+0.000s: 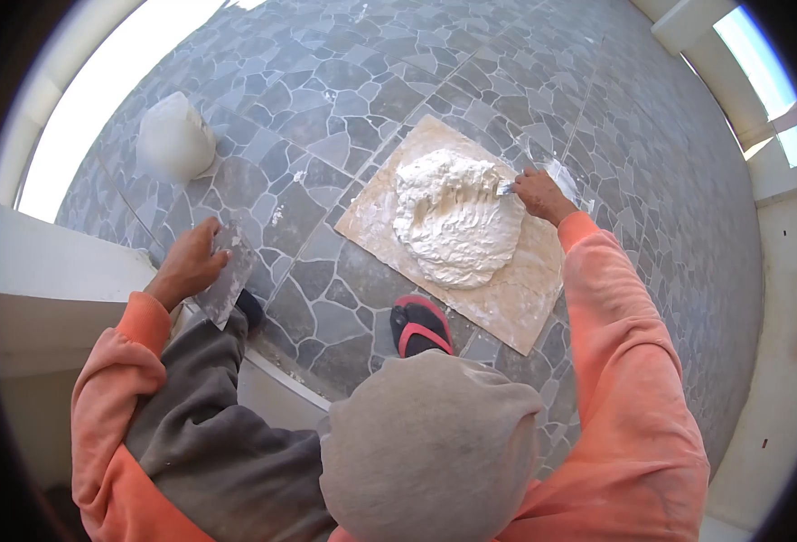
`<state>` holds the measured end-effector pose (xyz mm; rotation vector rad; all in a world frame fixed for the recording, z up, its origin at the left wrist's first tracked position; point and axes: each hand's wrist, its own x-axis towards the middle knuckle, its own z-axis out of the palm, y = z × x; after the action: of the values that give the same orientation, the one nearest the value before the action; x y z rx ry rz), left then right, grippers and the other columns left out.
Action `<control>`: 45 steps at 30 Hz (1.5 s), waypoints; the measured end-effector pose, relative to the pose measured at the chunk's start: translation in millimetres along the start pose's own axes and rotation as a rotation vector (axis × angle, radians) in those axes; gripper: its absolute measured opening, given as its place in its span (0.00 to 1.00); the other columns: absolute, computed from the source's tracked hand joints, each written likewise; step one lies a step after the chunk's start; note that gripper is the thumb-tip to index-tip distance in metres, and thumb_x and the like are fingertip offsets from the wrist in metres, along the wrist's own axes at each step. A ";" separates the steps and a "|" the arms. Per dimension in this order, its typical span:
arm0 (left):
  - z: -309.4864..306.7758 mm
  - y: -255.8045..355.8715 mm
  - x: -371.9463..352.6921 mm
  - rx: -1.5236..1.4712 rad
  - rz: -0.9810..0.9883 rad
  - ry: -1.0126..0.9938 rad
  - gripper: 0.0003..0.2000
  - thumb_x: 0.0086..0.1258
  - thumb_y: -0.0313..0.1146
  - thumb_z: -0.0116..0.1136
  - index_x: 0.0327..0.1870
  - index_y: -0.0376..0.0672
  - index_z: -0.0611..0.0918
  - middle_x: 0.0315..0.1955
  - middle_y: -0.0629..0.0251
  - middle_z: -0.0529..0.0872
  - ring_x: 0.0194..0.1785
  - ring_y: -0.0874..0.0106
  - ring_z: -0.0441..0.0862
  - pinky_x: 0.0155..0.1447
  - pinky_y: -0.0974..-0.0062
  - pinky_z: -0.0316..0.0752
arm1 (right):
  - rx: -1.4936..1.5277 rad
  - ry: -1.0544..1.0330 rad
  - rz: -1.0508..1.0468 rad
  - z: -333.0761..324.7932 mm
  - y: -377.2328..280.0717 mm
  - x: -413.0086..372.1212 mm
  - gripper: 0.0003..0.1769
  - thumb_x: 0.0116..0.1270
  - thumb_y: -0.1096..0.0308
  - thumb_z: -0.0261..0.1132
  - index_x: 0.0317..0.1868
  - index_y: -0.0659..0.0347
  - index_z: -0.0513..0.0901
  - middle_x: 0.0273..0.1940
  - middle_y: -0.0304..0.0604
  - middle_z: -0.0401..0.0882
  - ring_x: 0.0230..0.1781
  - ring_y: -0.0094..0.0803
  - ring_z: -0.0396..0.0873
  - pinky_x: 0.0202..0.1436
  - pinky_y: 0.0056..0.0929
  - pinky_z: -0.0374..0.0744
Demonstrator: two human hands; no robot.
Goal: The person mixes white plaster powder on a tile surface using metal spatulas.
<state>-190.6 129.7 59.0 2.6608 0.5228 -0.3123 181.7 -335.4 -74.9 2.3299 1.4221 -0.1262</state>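
A thick white mound of plaster [460, 230] lies on a square tan board [523, 312] on the floor, its top ridged and dented. My right hand [543, 195] is closed round a small putty knife [506, 189], whose blade touches the mound's right edge. The knife's handle is hidden in my fingers. Off to the left, my left hand [191, 262] grips a flat plastering trowel [229, 282] above my knee. White residue smears the trowel's face, and its handle is mostly hidden by my hand.
A rounded white container or bag [175, 138] stands on the stone-patterned floor [326, 307] at upper left. My foot in a red-strapped sandal [422, 325] is just below the board. A low white ledge [64, 262] runs along the left, and a pale wall [782, 334] borders the right.
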 end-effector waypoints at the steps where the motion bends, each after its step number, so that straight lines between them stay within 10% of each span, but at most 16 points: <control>1: 0.0 -1.7 0.4 0.002 -0.001 0.009 0.18 0.62 0.30 0.61 0.49 0.30 0.74 0.40 0.36 0.82 0.48 0.40 0.78 0.52 0.53 0.71 | 0.048 -0.005 -0.062 13.8 -10.8 -3.0 0.12 0.55 0.79 0.61 0.39 0.57 0.83 0.42 0.40 0.81 0.52 0.41 0.75 0.54 0.41 0.74; 3: 0.9 -5.7 1.2 0.026 0.055 0.040 0.18 0.62 0.30 0.61 0.49 0.30 0.74 0.40 0.37 0.82 0.47 0.41 0.79 0.51 0.53 0.71 | 0.030 -0.209 -0.108 17.0 -10.4 -0.7 0.12 0.54 0.79 0.62 0.39 0.58 0.83 0.42 0.41 0.81 0.52 0.41 0.75 0.53 0.41 0.75; 9: 3.1 -4.5 1.0 0.014 0.019 0.003 0.17 0.62 0.31 0.61 0.48 0.29 0.74 0.38 0.37 0.82 0.46 0.41 0.79 0.50 0.53 0.71 | 0.027 0.126 0.098 5.8 11.3 1.3 0.08 0.58 0.75 0.60 0.37 0.60 0.85 0.43 0.44 0.82 0.52 0.42 0.77 0.50 0.44 0.77; 19: 4.4 -4.5 1.1 0.013 0.077 0.047 0.17 0.62 0.31 0.60 0.48 0.29 0.75 0.38 0.37 0.82 0.46 0.41 0.79 0.51 0.53 0.71 | 0.123 0.080 -0.027 -0.5 9.4 -2.7 0.12 0.56 0.78 0.61 0.41 0.61 0.83 0.45 0.46 0.80 0.53 0.44 0.75 0.53 0.41 0.78; 23: 0.9 -2.8 0.7 0.000 0.066 0.043 0.17 0.62 0.31 0.60 0.47 0.30 0.75 0.39 0.37 0.81 0.47 0.41 0.78 0.52 0.53 0.71 | 0.077 -0.171 -0.206 3.9 -27.8 -11.3 0.12 0.56 0.78 0.61 0.40 0.59 0.83 0.45 0.43 0.80 0.52 0.42 0.75 0.53 0.41 0.78; 31: -0.8 -0.6 0.4 -0.020 0.040 0.007 0.18 0.62 0.31 0.60 0.50 0.29 0.74 0.41 0.36 0.81 0.49 0.40 0.77 0.53 0.53 0.70 | 0.105 0.144 -0.098 -2.6 -38.9 -14.5 0.09 0.58 0.76 0.62 0.40 0.59 0.83 0.44 0.42 0.79 0.50 0.41 0.76 0.50 0.38 0.76; 45: -2.1 2.7 -2.2 -0.007 0.026 0.034 0.19 0.62 0.32 0.60 0.50 0.28 0.75 0.43 0.35 0.81 0.51 0.40 0.77 0.56 0.54 0.70 | 0.079 -0.118 -0.229 -15.5 -43.0 -20.9 0.07 0.61 0.74 0.60 0.37 0.63 0.84 0.43 0.44 0.81 0.52 0.42 0.76 0.52 0.40 0.77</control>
<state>-191.2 127.7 62.4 2.6685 0.4982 -0.2570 132.4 -329.8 -67.4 2.1725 1.6459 -0.3856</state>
